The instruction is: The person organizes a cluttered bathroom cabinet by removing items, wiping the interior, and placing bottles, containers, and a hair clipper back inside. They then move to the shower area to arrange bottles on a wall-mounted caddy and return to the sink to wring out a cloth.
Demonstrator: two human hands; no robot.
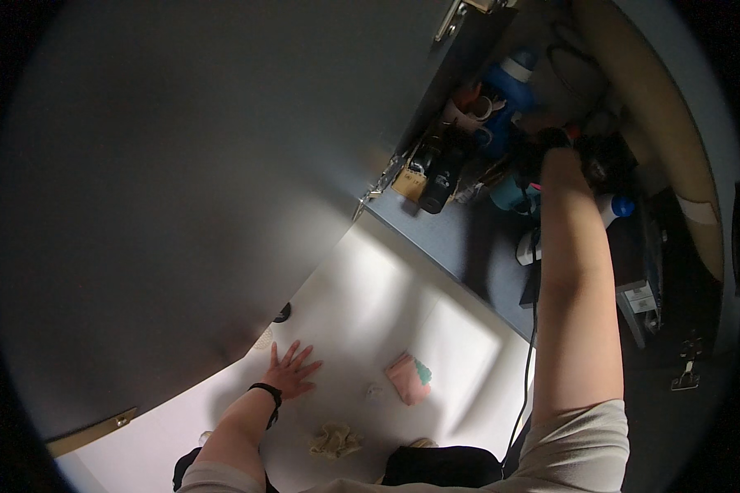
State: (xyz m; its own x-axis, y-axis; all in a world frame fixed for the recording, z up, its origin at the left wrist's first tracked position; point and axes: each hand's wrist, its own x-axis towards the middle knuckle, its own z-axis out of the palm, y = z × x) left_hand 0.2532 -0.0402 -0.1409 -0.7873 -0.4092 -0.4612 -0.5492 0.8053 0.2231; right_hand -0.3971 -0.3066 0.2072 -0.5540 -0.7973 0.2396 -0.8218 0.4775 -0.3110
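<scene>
Fingers spread wide, my left hand (288,373) is over a white surface (351,345), palm down and holding nothing. A black band (274,402) circles its wrist. My right forearm (576,246) reaches deep into a dark cabinet; my right hand (539,121) is a dim blur among the items there, and its grip cannot be made out. Around it are a blue bottle (510,80), a pink cup (462,116) holding scissors, and a teal container (510,194). A dark bottle (442,185) and a brass-coloured padlock (411,183) lie nearer the cabinet's front edge.
A large grey cabinet door (179,185) stands swung out on the left, with metal hinges (379,185). A pink and green packet (410,378) and a crumpled beige cloth (334,441) lie on the white surface. A black cable (528,370) hangs beside my right arm.
</scene>
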